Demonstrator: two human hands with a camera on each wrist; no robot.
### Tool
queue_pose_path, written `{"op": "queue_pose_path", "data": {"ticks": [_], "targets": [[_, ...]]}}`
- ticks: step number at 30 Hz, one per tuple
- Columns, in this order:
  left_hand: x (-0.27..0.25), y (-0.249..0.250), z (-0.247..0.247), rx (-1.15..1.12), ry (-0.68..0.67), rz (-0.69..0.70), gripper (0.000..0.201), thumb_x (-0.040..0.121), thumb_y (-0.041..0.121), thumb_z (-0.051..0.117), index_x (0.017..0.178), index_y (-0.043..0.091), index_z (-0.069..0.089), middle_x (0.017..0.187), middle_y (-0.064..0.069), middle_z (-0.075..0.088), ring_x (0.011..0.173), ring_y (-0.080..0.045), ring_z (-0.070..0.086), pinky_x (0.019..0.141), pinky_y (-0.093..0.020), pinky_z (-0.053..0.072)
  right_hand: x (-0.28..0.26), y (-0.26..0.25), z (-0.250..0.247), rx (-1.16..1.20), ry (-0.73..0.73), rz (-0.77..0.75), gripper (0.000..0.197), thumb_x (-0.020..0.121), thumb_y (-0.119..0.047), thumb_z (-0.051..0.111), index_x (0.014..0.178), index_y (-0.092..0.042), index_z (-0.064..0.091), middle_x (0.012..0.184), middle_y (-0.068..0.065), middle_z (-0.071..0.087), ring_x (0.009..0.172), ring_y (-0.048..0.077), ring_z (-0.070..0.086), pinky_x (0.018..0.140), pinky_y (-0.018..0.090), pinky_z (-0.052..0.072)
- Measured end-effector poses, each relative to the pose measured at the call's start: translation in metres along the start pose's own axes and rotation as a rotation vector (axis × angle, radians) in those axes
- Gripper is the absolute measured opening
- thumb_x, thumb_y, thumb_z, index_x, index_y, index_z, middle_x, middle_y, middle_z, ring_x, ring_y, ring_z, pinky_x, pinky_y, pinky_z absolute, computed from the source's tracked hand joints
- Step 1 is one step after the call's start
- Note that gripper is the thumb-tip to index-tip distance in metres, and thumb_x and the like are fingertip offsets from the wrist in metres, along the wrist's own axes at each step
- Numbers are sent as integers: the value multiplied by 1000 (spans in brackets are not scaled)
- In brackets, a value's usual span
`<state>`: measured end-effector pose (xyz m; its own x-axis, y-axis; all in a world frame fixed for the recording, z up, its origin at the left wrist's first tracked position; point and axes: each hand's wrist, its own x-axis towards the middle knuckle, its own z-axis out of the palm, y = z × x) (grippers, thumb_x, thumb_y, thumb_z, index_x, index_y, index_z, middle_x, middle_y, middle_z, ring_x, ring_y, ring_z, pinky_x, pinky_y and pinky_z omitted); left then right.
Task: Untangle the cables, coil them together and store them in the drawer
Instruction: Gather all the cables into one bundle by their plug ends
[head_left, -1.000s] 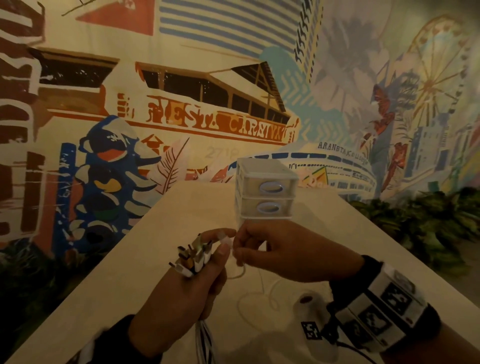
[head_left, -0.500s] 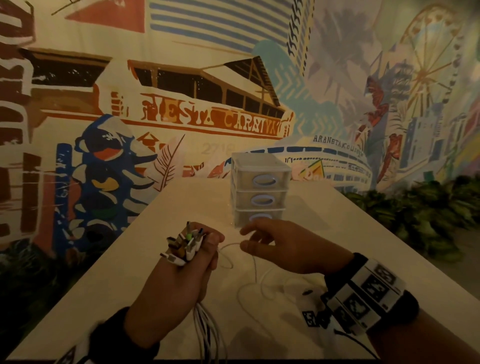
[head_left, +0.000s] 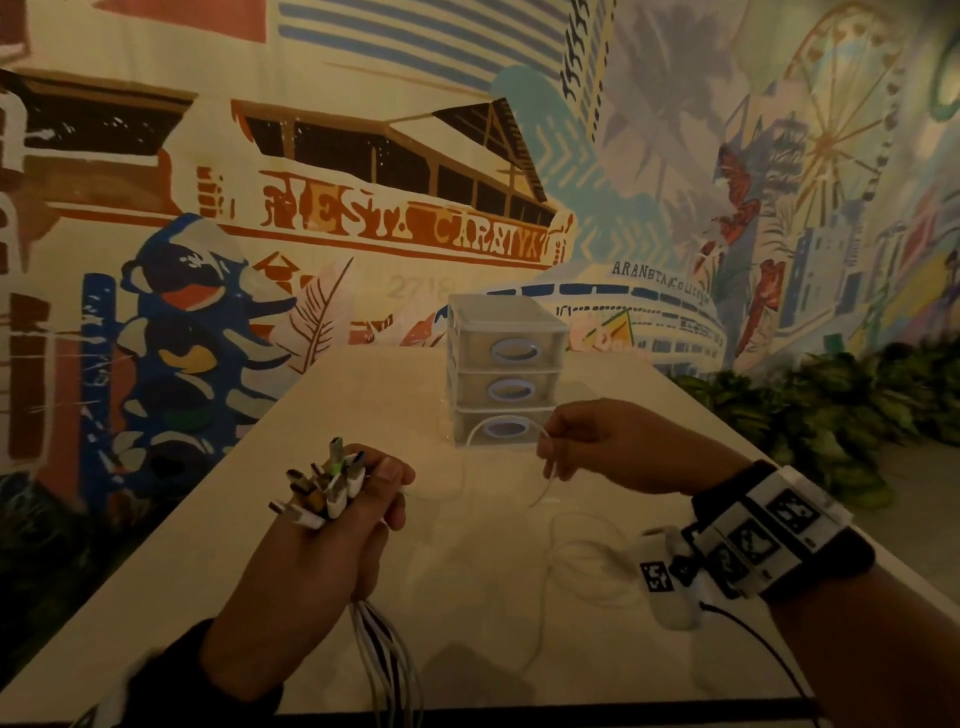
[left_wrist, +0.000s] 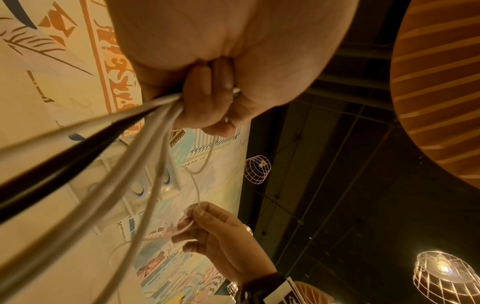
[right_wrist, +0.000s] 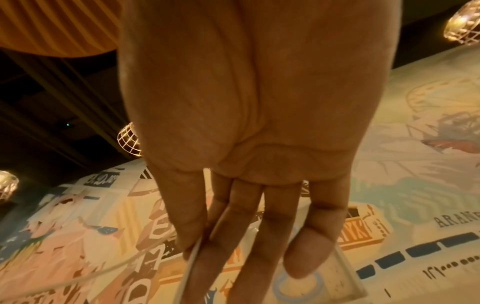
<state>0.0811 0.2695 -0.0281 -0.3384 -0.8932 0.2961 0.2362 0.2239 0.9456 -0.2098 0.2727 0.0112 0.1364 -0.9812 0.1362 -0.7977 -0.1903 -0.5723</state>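
We see dim, warm amber light, glowing cage lamps (left_wrist: 445, 275) overhead, soft noisy detail, curved wide-angle edges, blurred cables (left_wrist: 85, 164) near our wrist lens.

Cables (head_left: 387, 654) mostly white w/ one black, plugs (head_left: 324, 486) white & one green-tipped, drawer unit (head_left: 506, 371) clear w/ pale blue oval handles, bench (head_left: 363, 415) cream, mural wall (head_left: 363, 208) orange, blue, teal & cream, wristband (head_left: 769, 535) black-white squares.

Your right hand (head_left: 618, 447) has moved right, away from your left hand (head_left: 317, 561), drawing one white cable (head_left: 545, 467) out between them.
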Motion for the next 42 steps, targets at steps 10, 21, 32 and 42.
{"op": "queue_pose_path", "data": {"ticks": [10,21,32,42], "targets": [[-1,-4,14,457,-78,46,18,98,24,53,103,28,70,63,9,64,40,0,45,46,-11,33,-23,-48,11,-134,42,-244,20,101,-40,57,98,-27,71,88,-16,73,84,-2,66,74,11,45],[-18,12,37,448,61,1,24,97,18,55,74,15,56,33,12,47,48,0,59,59,-24,46,-28,-73,45,-301,-1,-510,17,102,-33,59,104,-23,73,89,-11,71,74,-5,50,74,10,38],[-9,20,7,82,265,93,18,89,26,58,76,23,70,56,-5,38,38,-4,30,37,-21,25,-37,15,22,-388,-179,-108,30,105,-43,46,97,-32,71,96,-20,66,86,-6,56,76,6,38],[6,18,-15,-33,240,147,19,91,30,51,90,23,69,68,-3,45,38,-6,23,39,-19,22,-87,82,-19,-394,-1,137,27,104,-40,48,86,-38,68,94,-29,67,91,-5,62,83,19,47]]}}
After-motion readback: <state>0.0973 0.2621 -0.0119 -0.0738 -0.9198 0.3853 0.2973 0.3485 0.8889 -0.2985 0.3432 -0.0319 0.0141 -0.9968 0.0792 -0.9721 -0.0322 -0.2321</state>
